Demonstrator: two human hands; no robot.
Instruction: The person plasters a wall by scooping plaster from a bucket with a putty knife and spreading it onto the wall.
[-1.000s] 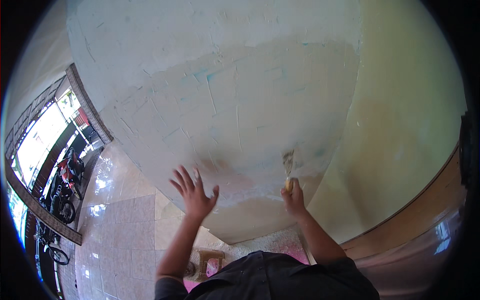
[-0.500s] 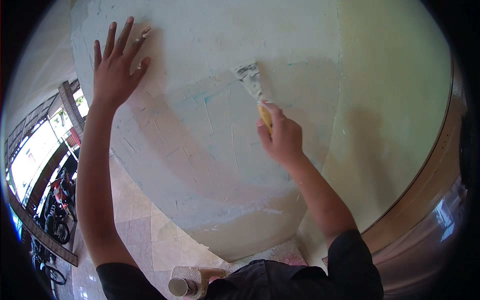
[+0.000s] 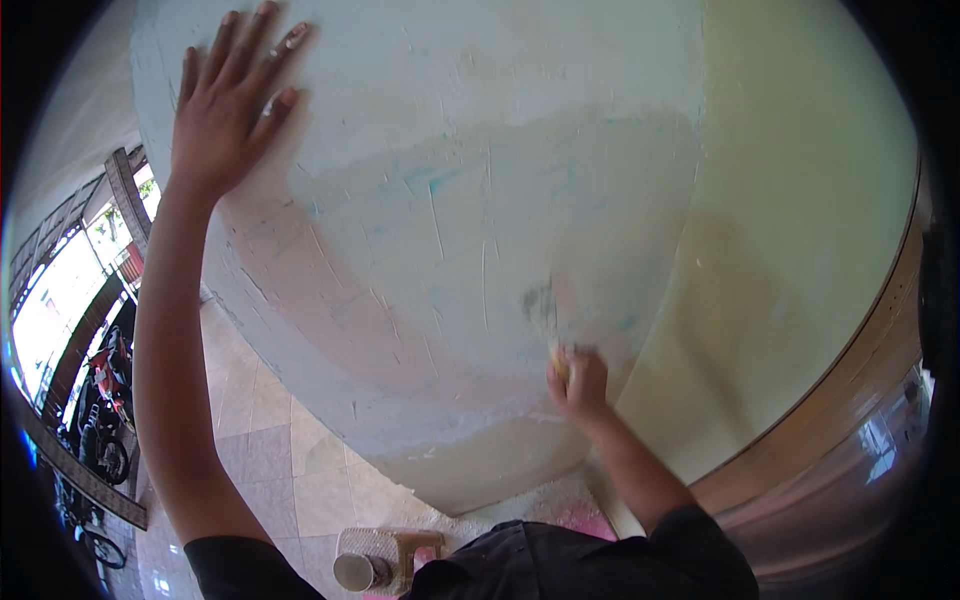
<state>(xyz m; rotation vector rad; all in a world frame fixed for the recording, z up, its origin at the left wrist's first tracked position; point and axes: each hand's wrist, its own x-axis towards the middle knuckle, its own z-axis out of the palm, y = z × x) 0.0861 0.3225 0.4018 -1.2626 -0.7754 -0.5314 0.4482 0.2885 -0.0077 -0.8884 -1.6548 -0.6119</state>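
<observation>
My left hand [image 3: 222, 120] lies flat against the upper left of a plastered wall [image 3: 400, 260], fingers spread and holding nothing. White specks of filler stick to its fingers. Lower and to the right, my right hand [image 3: 580, 382] grips a putty knife [image 3: 542, 305] by its yellowish handle. The blade, smeared with white and dark patches, points up and is against or close to the wall; motion blurs it. Pale patches of filler, thin ridges and bluish-green marks cover the wall around it.
Below me stands a woven-textured stool [image 3: 400, 545] with a cup-like container [image 3: 360, 573] on it. Tiled floor [image 3: 265, 430] runs along the left. Motorcycles [image 3: 108, 400] are parked beyond. A yellowish wall [image 3: 800, 220] meets the plastered one at right, edged by a brown wooden band [image 3: 790, 445].
My right hand has drawn the putty knife down the wall and slightly to the right. The left hand stays flat on the wall; the whole view has shifted a little.
</observation>
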